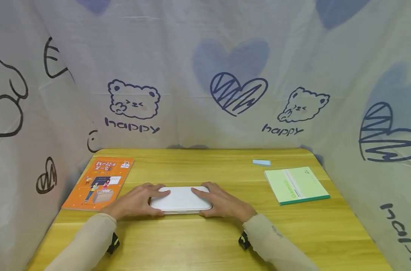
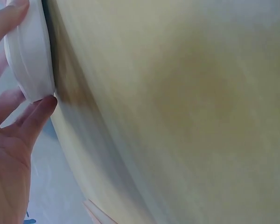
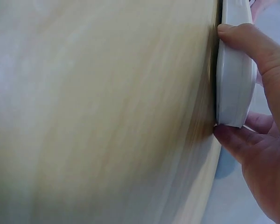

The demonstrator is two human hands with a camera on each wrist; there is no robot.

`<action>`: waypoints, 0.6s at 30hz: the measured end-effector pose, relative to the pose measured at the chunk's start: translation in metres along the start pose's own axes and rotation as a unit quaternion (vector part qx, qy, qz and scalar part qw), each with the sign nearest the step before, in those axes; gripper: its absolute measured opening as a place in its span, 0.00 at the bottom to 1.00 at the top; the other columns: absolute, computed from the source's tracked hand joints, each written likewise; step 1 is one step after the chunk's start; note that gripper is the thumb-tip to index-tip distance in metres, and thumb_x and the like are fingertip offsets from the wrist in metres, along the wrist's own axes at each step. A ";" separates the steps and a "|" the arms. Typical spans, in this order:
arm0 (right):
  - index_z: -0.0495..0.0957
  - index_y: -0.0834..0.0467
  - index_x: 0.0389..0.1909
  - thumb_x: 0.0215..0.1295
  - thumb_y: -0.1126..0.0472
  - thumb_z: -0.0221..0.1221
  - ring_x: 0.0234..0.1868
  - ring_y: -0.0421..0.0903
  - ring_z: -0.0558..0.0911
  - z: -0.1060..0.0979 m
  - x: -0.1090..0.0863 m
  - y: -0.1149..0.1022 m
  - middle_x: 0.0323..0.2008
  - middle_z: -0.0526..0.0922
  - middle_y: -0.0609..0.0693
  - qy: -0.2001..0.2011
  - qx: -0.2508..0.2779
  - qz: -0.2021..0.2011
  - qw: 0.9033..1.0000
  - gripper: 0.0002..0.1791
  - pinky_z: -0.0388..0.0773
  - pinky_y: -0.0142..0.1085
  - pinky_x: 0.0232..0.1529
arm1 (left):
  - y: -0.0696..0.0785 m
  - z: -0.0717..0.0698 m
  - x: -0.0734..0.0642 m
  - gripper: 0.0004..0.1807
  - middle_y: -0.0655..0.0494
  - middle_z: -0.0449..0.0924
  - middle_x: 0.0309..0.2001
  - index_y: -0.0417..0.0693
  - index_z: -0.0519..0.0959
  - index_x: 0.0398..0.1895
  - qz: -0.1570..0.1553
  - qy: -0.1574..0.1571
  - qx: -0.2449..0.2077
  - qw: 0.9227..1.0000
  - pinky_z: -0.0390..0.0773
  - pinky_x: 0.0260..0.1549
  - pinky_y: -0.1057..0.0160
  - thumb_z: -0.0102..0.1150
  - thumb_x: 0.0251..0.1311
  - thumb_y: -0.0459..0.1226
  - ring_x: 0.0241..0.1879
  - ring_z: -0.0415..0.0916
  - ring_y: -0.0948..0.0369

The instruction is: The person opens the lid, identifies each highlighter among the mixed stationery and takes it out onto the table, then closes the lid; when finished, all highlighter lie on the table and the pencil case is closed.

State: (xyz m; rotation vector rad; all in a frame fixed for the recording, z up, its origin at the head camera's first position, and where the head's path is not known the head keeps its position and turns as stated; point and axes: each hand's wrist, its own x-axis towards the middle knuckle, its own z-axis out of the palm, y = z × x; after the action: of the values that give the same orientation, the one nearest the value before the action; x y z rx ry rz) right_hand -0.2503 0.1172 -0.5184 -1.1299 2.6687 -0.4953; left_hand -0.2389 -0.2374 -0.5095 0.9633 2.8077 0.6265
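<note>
Heart-printed fabric [image 1: 181, 64] hangs behind a wooden table [image 1: 181, 244].

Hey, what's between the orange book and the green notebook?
In the head view, a white case held by the left hand and right hand, plus a small pale blue slip farther back.

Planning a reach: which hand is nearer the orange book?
Left. The left hand is just right of the orange book; the right hand is farther right, across the white box.

- your left hand [image 1: 140, 200] and right hand [image 1: 223, 200] partly hide the ends of the white box [image 1: 180, 198];
- both wrist views cut it off at the top;
- you cannot read small print on the orange book [image 1: 98, 183]
</note>
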 end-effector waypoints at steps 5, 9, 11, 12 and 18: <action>0.58 0.44 0.88 0.76 0.43 0.68 0.79 0.57 0.68 0.000 -0.001 -0.002 0.82 0.62 0.62 -0.001 0.007 0.003 1.000 0.46 0.73 0.54 0.79 | -0.003 -0.002 0.003 0.41 0.37 0.76 0.75 0.56 0.82 0.73 0.005 -0.002 0.001 1.000 0.81 0.66 0.34 0.77 0.59 0.63 0.68 0.79 0.38; 0.54 0.44 0.89 0.76 0.44 0.68 0.80 0.56 0.67 0.001 -0.002 0.000 0.83 0.61 0.62 0.000 0.011 0.002 1.000 0.49 0.73 0.53 0.79 | -0.005 -0.006 0.005 0.40 0.41 0.77 0.75 0.58 0.82 0.72 -0.018 -0.012 -0.042 0.999 0.81 0.65 0.34 0.77 0.60 0.62 0.69 0.79 0.38; 0.52 0.44 0.90 0.75 0.44 0.69 0.81 0.56 0.66 0.002 -0.002 0.002 0.83 0.60 0.61 0.001 0.021 0.003 1.000 0.50 0.73 0.54 0.79 | -0.006 -0.009 0.006 0.38 0.43 0.77 0.76 0.59 0.83 0.72 -0.040 -0.017 -0.079 0.996 0.79 0.66 0.32 0.77 0.60 0.61 0.71 0.77 0.37; 0.52 0.44 0.90 0.75 0.44 0.70 0.82 0.57 0.65 0.003 -0.001 0.003 0.84 0.60 0.60 0.002 0.029 0.003 1.000 0.51 0.73 0.55 0.79 | -0.006 -0.010 0.006 0.38 0.43 0.77 0.76 0.60 0.83 0.72 -0.048 -0.019 -0.095 0.994 0.77 0.68 0.31 0.78 0.60 0.61 0.72 0.76 0.36; 0.57 0.44 0.88 0.69 0.38 0.73 0.85 0.59 0.63 0.001 -0.005 0.013 0.87 0.56 0.55 0.036 0.122 0.014 0.992 0.53 0.70 0.61 0.79 | -0.008 -0.013 0.006 0.36 0.46 0.74 0.79 0.61 0.82 0.73 -0.076 -0.015 -0.156 0.985 0.70 0.74 0.29 0.76 0.64 0.59 0.78 0.69 0.35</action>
State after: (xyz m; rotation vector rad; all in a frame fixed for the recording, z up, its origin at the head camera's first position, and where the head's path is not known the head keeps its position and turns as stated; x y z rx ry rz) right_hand -0.2546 0.1290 -0.5238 -1.0194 2.5890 -0.8449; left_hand -0.2509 -0.2433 -0.5010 0.6861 2.6158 0.9818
